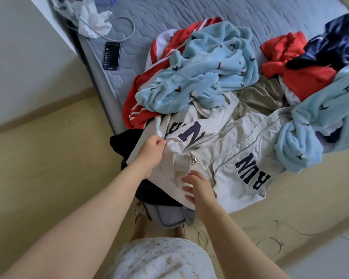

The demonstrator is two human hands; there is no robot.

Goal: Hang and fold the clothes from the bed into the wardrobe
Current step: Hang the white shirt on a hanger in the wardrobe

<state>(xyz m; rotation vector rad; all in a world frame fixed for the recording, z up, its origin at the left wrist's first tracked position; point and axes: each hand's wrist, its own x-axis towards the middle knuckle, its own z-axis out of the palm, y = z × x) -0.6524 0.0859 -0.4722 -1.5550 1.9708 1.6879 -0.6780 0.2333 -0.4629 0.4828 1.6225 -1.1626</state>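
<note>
Bed [169,13] heaped with clothes [199,67] — white jacket [236,146] at its near edge.
Fingers of the left hand [150,153] are pinched on the jacket's cloth, likely to lift it free; the right hand [198,188] lies on it, fingers straight and apart — steadying.

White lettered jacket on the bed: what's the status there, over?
Left hand pinches the white jacket; right hand open, over it. Jacket spread on the bed, not yet folded. Light blue fleece lies over its far edge.
</note>
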